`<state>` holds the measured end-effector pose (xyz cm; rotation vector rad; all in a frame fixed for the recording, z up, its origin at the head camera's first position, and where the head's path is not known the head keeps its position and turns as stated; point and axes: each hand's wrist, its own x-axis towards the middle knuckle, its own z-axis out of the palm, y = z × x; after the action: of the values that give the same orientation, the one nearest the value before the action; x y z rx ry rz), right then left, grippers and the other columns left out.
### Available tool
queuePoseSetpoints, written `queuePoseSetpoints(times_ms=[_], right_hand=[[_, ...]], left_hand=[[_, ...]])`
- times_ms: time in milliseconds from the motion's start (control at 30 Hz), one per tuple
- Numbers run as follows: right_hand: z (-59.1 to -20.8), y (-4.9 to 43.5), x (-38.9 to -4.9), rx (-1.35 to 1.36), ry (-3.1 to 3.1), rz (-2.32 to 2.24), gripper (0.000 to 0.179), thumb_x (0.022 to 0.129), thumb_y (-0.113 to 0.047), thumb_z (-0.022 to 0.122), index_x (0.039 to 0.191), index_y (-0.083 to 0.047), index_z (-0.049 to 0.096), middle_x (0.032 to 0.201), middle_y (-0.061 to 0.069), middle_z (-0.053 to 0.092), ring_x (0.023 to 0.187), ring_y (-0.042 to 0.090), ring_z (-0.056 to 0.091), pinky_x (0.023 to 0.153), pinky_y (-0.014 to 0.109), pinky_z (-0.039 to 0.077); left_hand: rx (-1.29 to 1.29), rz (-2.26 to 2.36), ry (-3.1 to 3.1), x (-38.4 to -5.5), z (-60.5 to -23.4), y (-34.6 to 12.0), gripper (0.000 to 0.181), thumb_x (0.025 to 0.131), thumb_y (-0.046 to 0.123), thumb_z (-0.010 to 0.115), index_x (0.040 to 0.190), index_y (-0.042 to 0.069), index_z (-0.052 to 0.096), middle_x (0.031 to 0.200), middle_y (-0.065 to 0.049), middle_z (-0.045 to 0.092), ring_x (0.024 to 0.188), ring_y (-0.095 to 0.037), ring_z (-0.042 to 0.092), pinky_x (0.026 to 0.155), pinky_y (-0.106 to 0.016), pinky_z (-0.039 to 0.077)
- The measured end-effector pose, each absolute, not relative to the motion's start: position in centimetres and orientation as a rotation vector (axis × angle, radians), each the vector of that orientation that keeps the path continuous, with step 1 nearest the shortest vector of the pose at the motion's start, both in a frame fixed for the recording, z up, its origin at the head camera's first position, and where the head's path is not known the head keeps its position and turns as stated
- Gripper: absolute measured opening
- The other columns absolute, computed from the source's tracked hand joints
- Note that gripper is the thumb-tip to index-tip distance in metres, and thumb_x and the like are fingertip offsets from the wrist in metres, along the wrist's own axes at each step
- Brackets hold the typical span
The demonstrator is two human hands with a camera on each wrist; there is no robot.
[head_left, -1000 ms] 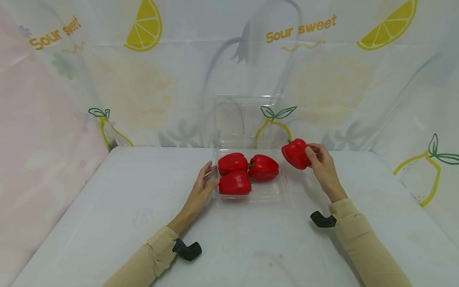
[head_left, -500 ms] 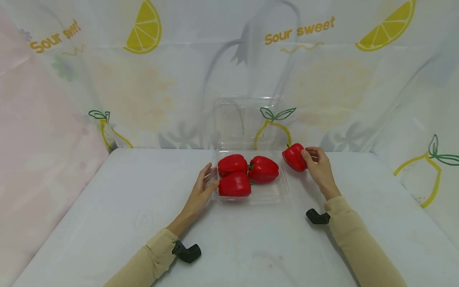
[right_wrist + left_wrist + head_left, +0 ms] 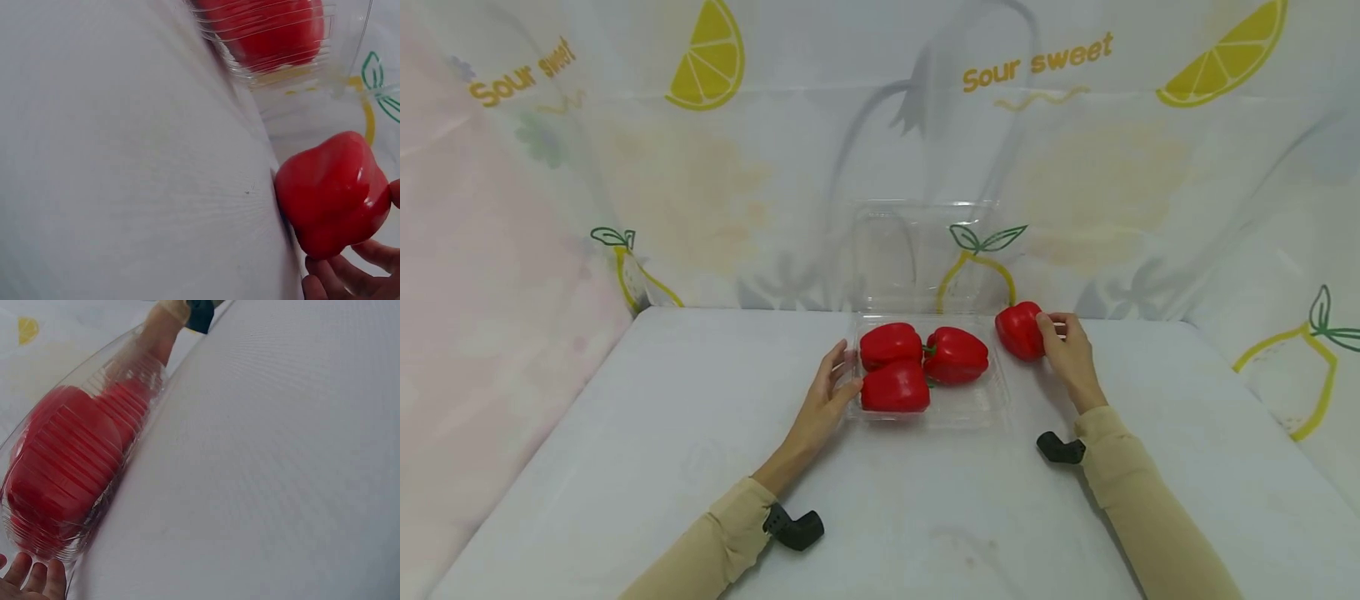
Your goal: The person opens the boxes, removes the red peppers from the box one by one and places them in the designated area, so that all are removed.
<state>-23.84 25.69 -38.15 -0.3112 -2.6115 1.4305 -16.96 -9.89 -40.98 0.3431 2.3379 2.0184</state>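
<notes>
To the right of the clear plastic clamshell box (image 3: 966,408), a red bell pepper (image 3: 1019,332) is gripped from its right side by my right hand (image 3: 1070,354). The right wrist view shows that pepper (image 3: 334,194) low at the white table, thumb and fingers about it. Inside the box lie three more red bell peppers: one at the back left (image 3: 891,345), one at the front left (image 3: 895,387) and one on the right (image 3: 956,355). My left hand (image 3: 822,404) rests against the box's left end, its fingertips (image 3: 55,575) at the ribbed wall.
The box's transparent lid (image 3: 917,254) stands raised behind it, near a patterned cloth backdrop (image 3: 820,150). A white table (image 3: 880,517) spreads in front and to both sides. Black wrist mounts (image 3: 801,531) sit at both sleeves.
My right hand has lowered the bell pepper toward the table beside the box, its stem end now up. The left hand stays at the box.
</notes>
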Motion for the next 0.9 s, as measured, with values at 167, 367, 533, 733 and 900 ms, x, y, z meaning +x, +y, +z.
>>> queuePoseSetpoints(times_ms=[167,367,533,733,900], right_hand=[[-38.08,25.97,-23.66,-0.322,-2.688,1.390,0.070,0.096,-0.056,0.029,0.138,0.000,0.034,0.132,0.026,0.043,0.115,0.038,0.046,0.096,0.046,0.040],[-38.10,26.03,-23.41,-0.304,-2.717,1.381,0.070,0.097,-0.055,0.025,0.138,0.000,0.034,0.125,0.025,0.046,0.110,0.036,0.048,0.090,0.042,0.040],[-38.18,26.15,-23.18,-0.287,-2.724,1.352,0.069,0.097,-0.056,0.024,0.138,-0.001,0.034,0.118,0.024,0.050,0.105,0.034,0.049,0.085,0.037,0.039],[-38.25,26.25,-23.03,-0.257,-2.729,1.345,0.070,0.097,-0.056,0.025,0.138,0.000,0.033,0.118,0.025,0.050,0.106,0.036,0.050,0.087,0.039,0.039],[-38.20,26.29,-22.98,-0.257,-2.735,1.377,0.072,0.096,-0.057,0.027,0.139,0.000,0.031,0.123,0.026,0.048,0.110,0.037,0.050,0.096,0.045,0.039]], left_hand=[[0.357,2.018,2.331,-16.98,-40.90,-9.83,0.066,0.096,0.016,0.050,0.151,0.015,0.014,0.151,-0.009,0.028,0.141,-0.029,0.028,0.105,-0.048,0.038],[0.355,2.019,2.337,-17.05,-40.85,-9.79,0.065,0.096,0.016,0.050,0.151,0.015,0.015,0.150,-0.009,0.029,0.141,-0.029,0.028,0.105,-0.048,0.038],[0.338,2.015,2.345,-17.07,-40.88,-9.84,0.064,0.096,0.016,0.050,0.151,0.016,0.016,0.149,-0.007,0.031,0.141,-0.027,0.027,0.108,-0.048,0.036],[0.291,2.031,2.368,-16.98,-40.80,-10.04,0.060,0.097,0.018,0.048,0.150,0.017,0.020,0.145,-0.009,0.036,0.139,-0.027,0.030,0.109,-0.051,0.033],[0.215,2.045,2.381,-16.96,-40.68,-10.07,0.056,0.097,0.018,0.047,0.148,0.019,0.026,0.136,-0.009,0.040,0.129,-0.023,0.038,0.105,-0.042,0.040]])
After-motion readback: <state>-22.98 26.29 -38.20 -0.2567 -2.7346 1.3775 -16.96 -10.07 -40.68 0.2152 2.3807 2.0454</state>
